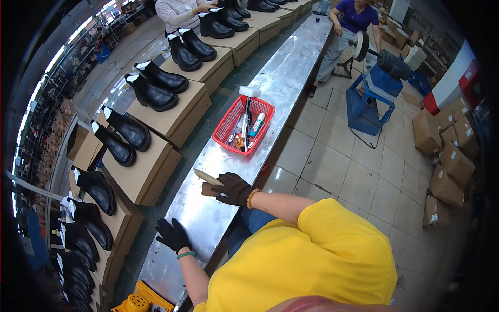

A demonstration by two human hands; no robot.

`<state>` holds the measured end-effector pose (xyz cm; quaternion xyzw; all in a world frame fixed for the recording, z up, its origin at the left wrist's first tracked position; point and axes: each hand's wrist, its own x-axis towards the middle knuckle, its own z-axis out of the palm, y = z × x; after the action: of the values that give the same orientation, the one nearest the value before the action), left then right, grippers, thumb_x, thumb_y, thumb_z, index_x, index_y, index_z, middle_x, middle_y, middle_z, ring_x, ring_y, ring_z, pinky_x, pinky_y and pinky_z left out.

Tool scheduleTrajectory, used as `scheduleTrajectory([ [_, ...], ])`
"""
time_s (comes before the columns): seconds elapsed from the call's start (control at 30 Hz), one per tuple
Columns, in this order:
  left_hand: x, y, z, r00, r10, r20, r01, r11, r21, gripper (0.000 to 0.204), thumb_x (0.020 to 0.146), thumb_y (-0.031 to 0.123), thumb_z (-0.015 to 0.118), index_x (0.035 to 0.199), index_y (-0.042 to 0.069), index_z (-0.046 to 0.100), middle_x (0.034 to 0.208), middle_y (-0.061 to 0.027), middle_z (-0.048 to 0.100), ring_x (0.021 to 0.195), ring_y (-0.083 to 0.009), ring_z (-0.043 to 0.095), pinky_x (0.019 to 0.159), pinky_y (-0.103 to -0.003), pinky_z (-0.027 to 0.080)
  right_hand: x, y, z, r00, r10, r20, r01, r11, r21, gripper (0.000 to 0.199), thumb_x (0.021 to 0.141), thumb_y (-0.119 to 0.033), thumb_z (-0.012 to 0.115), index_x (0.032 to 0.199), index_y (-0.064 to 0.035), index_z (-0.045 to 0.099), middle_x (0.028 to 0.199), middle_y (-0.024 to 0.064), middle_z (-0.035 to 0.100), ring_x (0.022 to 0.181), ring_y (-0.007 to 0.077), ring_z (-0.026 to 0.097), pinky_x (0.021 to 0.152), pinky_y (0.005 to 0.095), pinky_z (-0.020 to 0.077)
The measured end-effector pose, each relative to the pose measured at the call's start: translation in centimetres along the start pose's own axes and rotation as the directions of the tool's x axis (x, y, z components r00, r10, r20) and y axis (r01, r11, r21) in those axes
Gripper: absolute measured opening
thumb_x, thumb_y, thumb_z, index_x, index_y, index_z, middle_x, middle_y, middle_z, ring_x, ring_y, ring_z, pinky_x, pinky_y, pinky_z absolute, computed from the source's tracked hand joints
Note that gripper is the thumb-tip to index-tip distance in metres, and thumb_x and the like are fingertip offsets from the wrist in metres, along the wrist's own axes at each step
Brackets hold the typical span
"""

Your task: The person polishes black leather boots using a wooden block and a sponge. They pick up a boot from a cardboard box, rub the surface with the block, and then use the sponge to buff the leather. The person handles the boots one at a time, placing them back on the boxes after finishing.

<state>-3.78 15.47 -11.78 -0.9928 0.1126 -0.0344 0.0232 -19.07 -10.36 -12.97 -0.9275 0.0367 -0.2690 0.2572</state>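
Two gloved hands are on the bench (270,78): the right hand (233,189) grips a brush (207,177) over a brown block at its 9 o'clock, the left hand (172,234) rests flat and empty, so next likely comes brushing a boot (99,190).

Red basket (225,125) contents too small to tell; right hand (232,189) hides brush handle (207,177) end.

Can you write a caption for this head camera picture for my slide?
Gloved right hand holds a brush over a metal bench, left hand resting flat, beside black boots on boxes.
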Motion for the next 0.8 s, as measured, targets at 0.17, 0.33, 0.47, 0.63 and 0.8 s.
scheduleTrajectory([
  [0.17,-0.9,0.6,0.3,0.999,-0.051,-0.007,0.052,0.998,0.041,0.06,0.097,0.046,0.03,0.143,0.007,0.032,0.151,-0.0079,0.027,0.139,-0.0274,0.026,0.111,-0.051,0.016,-0.1,0.1,0.3,0.991,-0.072,-0.11,0.068,0.997,-0.039,0.04,0.073,-0.031,0.069,0.109,-0.0152,0.061,0.101,0.0163,0.055,0.094,0.0335,0.053,0.086,0.0445,0.0423],
  [0.33,-1.3,0.9,0.0,0.996,-0.08,-0.038,0.082,0.995,0.049,0.06,0.097,0.046,0.033,0.141,0.006,0.037,0.15,-0.0084,0.03,0.138,-0.0279,0.029,0.11,-0.052,0.019,0.1,0.1,0.5,0.993,-0.075,-0.093,0.074,0.997,-0.011,0.042,0.072,-0.03,0.07,0.111,-0.0158,0.059,0.101,0.0167,0.055,0.094,0.0336,0.053,0.085,0.0451,0.0421],
  [0.47,-1.4,0.7,-0.4,0.998,-0.064,-0.011,0.064,0.997,0.044,0.059,0.096,0.045,0.035,0.14,0.006,0.038,0.149,-0.0097,0.031,0.137,-0.0305,0.029,0.11,-0.052,0.019,0.0,0.1,0.5,0.991,-0.084,-0.099,0.084,0.996,-0.007,0.044,0.072,-0.03,0.071,0.112,-0.0163,0.058,0.1,0.0167,0.055,0.093,0.0335,0.053,0.084,0.0453,0.0423],
  [0.63,-1.6,1.0,-1.3,1.0,0.004,0.013,-0.004,1.0,0.016,0.059,0.094,0.044,0.038,0.143,0.012,0.033,0.152,-0.0096,0.026,0.139,-0.0337,0.024,0.11,-0.055,0.015,0.0,0.0,0.4,0.988,-0.095,-0.125,0.092,0.995,-0.029,0.041,0.073,-0.029,0.07,0.11,-0.0162,0.059,0.099,0.0154,0.055,0.092,0.0331,0.053,0.083,0.0443,0.0426],
  [0.8,-1.1,0.6,-1.8,0.998,0.023,0.066,-0.021,0.999,-0.027,0.061,0.092,0.047,0.042,0.145,0.018,0.031,0.153,-0.0073,0.021,0.14,-0.0332,0.019,0.107,-0.063,0.012,0.4,-0.6,-0.4,0.998,-0.053,-0.03,0.053,0.999,0.01,0.035,0.074,-0.027,0.069,0.106,-0.0165,0.061,0.094,0.0138,0.054,0.089,0.0313,0.053,0.08,0.0431,0.0431],
])
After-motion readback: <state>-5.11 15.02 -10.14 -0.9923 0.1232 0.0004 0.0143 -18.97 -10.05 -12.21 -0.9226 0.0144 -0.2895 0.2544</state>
